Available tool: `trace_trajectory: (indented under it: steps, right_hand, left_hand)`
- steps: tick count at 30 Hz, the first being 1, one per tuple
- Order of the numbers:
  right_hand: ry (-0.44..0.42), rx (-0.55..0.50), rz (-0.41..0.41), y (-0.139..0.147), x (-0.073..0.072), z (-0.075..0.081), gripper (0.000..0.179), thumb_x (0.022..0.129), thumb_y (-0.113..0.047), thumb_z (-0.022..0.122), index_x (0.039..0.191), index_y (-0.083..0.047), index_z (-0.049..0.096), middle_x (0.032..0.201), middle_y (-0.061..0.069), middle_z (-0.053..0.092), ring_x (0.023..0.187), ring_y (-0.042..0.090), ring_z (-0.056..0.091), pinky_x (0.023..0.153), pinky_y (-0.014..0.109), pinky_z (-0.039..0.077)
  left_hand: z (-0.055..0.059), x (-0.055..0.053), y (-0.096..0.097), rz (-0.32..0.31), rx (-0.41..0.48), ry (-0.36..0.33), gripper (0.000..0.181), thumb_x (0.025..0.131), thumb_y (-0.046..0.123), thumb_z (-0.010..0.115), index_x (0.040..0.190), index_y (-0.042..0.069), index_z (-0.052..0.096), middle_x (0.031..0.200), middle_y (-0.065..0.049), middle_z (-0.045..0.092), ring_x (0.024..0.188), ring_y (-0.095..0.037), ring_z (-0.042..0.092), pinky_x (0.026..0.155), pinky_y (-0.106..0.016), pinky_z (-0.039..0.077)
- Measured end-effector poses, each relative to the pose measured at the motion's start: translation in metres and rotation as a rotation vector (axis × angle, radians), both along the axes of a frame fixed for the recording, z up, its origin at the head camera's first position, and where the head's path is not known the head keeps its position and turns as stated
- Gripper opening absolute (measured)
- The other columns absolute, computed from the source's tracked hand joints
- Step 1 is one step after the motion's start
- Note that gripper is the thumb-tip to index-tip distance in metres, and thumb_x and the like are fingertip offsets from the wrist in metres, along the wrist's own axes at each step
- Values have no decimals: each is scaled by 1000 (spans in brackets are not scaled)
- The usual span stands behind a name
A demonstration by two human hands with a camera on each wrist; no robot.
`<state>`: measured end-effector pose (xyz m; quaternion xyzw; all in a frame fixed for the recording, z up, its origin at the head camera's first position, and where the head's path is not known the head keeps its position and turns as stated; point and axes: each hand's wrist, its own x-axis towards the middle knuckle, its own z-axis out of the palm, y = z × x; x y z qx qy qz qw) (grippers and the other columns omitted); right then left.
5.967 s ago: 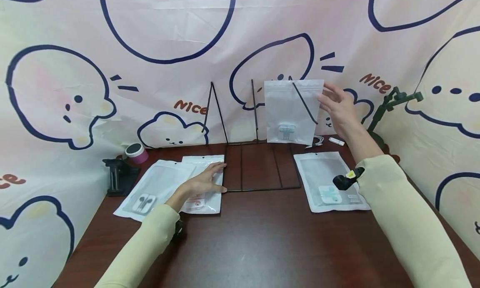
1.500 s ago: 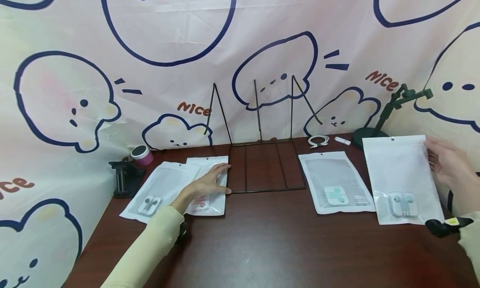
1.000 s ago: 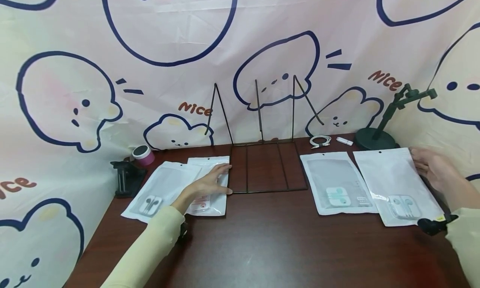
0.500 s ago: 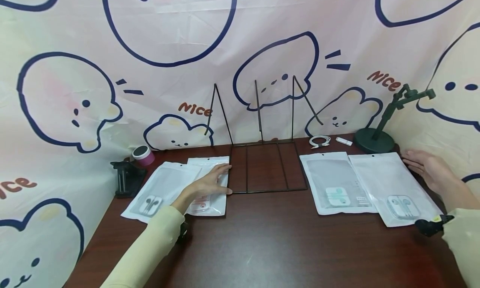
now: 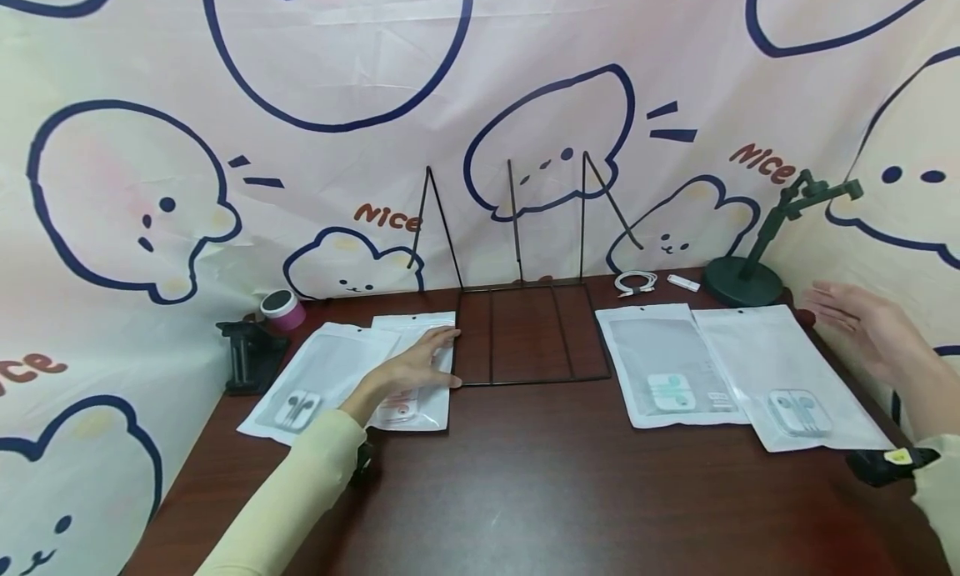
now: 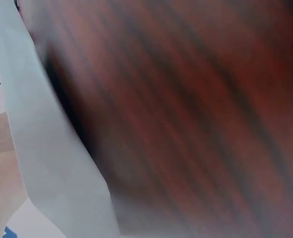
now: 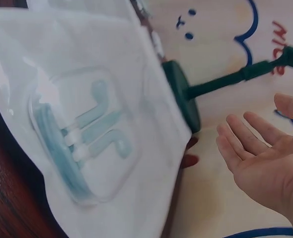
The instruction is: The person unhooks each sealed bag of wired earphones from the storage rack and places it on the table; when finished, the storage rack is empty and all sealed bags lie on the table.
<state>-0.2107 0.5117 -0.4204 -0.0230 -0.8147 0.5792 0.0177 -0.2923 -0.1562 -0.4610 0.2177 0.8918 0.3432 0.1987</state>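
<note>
My left hand (image 5: 411, 366) lies with its fingers spread over a white zip pouch (image 5: 429, 419), its fingertips and thumb at the left edge of a black wire display rack (image 5: 536, 382). In the left wrist view, a blurred pale pouch edge (image 6: 57, 144) covers part of the palm (image 6: 2, 183). My right hand (image 5: 862, 326) is raised with loosely extended fingers, just right of a white pouch (image 5: 765, 351) holding boxed earphones (image 5: 799, 413). That pouch overlaps a second earphone pouch (image 5: 648, 343). Nothing is in the right palm (image 7: 265, 163).
Another earphone pouch (image 5: 322, 355) lies left, beside a black stand (image 5: 251, 355) and a pink jar (image 5: 283, 309). At the back right are a coiled white cable (image 5: 636, 282), a small white stick (image 5: 683, 283) and a green stand (image 5: 742, 282). A printed cloth hangs behind.
The right hand took an earphone pouch from the rack's front hook, laid it at the right partly over another pouch, and let go. The left hand has stayed at the rack.
</note>
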Motion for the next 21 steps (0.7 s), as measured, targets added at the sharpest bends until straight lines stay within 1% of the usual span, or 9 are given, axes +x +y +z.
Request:
trace_trajectory:
  steps: [1,7,9,11,12,15,16,18,21]
  right_hand:
    - [5,37,3,-1,1,3,69,112,-45,36,167,-8,15,132,-32,53,110,-21,53,108,9,37]
    - [42,60,25,-11,2,20,59,113,-40,38,166,-18,25,143,-24,51,116,-18,53,108,9,37]
    - [41,133,2,-21,4,27,61,112,-43,39,166,-19,25,150,-15,48,119,-16,51,117,19,33]
    - [41,226,-20,-34,8,36,64,112,-45,40,167,-18,23,160,-3,43,136,-3,46,126,40,24]
    - [47,282,-26,-42,10,40,65,112,-46,40,167,-17,22,163,5,40,143,8,43,127,52,19]
    - [85,413,-19,-65,15,54,67,112,-42,42,167,-11,20,161,29,36,147,44,35,113,79,20]
    - [105,445,-10,-73,16,58,67,112,-41,43,167,-10,20,159,33,36,144,54,32,109,81,24]
    - [144,509,9,-86,20,61,66,111,-38,46,167,-12,20,156,34,40,139,59,36,102,82,32]
    - [222,573,45,-103,23,61,65,110,-33,52,167,-17,24,152,30,48,136,57,41,97,77,41]
  left_hand:
    - [0,0,0,1,1,1,97,87,26,82,165,12,27,170,-14,18,156,-39,19,123,-63,22]
    - [0,-1,0,-6,10,-4,96,87,23,81,165,10,26,170,-15,18,154,-40,23,123,-62,23]
    - [1,-1,0,-8,6,-4,96,87,23,81,165,10,26,170,-16,18,154,-40,24,123,-62,24]
    - [2,-2,0,-10,1,1,96,88,24,81,165,10,25,170,-16,18,154,-40,23,122,-62,23]
    - [3,-2,0,-11,-4,5,96,88,25,81,165,10,26,170,-16,18,155,-40,22,122,-62,24]
    - [3,-3,-1,-16,-26,26,95,88,26,80,165,9,27,170,-16,18,156,-40,20,123,-62,24]
    - [4,-2,-1,-17,-36,32,94,88,26,80,164,8,28,170,-16,18,156,-40,19,123,-61,23]
    - [4,-2,-1,-26,-68,62,91,89,26,80,163,6,31,170,-18,20,156,-41,19,123,-60,24]
    - [7,0,1,-49,-110,116,84,91,26,79,160,2,37,168,-20,23,155,-42,22,123,-59,26]
